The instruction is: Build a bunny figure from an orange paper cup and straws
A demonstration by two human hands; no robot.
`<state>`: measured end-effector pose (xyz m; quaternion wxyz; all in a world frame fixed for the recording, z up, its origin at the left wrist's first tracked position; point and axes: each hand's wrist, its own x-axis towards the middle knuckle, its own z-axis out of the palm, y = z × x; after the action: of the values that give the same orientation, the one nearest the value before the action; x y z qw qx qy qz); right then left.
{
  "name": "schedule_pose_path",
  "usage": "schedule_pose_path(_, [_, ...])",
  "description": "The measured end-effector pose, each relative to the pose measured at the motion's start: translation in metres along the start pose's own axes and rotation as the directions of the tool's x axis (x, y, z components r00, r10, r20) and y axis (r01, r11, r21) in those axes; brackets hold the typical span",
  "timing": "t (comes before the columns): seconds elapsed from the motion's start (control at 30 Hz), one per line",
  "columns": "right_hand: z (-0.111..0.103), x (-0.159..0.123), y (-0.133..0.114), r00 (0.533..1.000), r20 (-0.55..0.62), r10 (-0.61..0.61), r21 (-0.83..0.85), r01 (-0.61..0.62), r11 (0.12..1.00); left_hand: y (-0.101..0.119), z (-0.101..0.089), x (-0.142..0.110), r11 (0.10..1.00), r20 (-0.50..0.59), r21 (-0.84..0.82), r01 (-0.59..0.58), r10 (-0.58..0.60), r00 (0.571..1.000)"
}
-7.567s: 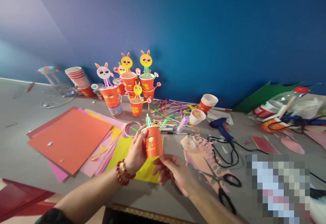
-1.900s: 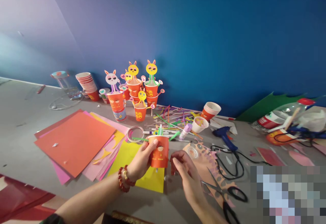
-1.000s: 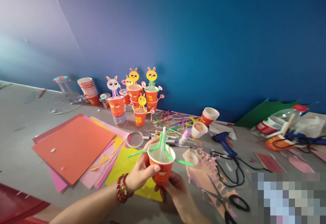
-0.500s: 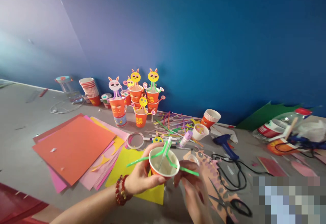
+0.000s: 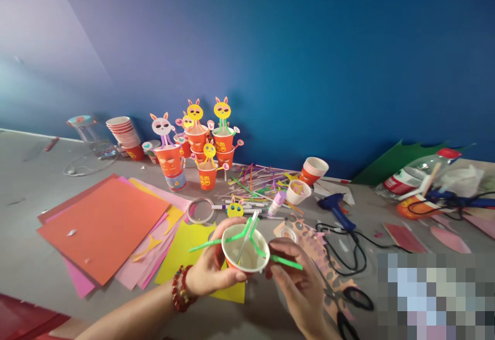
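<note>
My left hand [image 5: 211,273], with a red bead bracelet on its wrist, is wrapped round an orange paper cup [image 5: 244,250] tilted so that its white inside faces me. Green straws [image 5: 251,234] stick out of the cup to both sides, and a pale straw stands in the middle. My right hand [image 5: 299,286] is beside the cup on the right, its curled fingers touching the green straw end there. Below the cup lies a yellow sheet [image 5: 185,247].
Finished cups with bunny heads [image 5: 199,141] stand by the blue wall, with a cup stack [image 5: 124,131]. Coloured paper sheets [image 5: 102,221] lie left. Loose straws [image 5: 257,177], a tape roll [image 5: 201,210], a glue gun [image 5: 334,208] and scissors [image 5: 348,304] lie right.
The cup has tipped from upright to showing its inside. My right hand came from under the cup to its right side at the green straw. The view has shifted slightly.
</note>
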<state>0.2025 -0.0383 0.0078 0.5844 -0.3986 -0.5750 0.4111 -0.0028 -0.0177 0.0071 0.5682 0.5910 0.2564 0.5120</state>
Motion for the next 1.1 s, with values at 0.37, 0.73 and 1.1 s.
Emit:
schedule_pose_path(0.37, [0.0, -0.002, -0.001, 0.999, -0.045, -0.027, 0.069, 0.03, 0.997, 0.001, 0.003, 0.002, 0.998, -0.02, -0.066, 0.023, -0.025, 1.0])
schedule_pose_path(0.73, [0.006, 0.001, -0.007, 0.989, -0.113, -0.093, 0.082, 0.102, 0.991, 0.002, 0.003, 0.002, 0.996, -0.015, -0.083, 0.033, -0.034, 0.999])
schedule_pose_path(1.1, [0.004, 0.007, -0.01, 1.0, -0.027, 0.002, 0.046, -0.001, 0.999, 0.001, 0.007, 0.003, 0.988, 0.087, -0.105, 0.112, -0.104, 0.991])
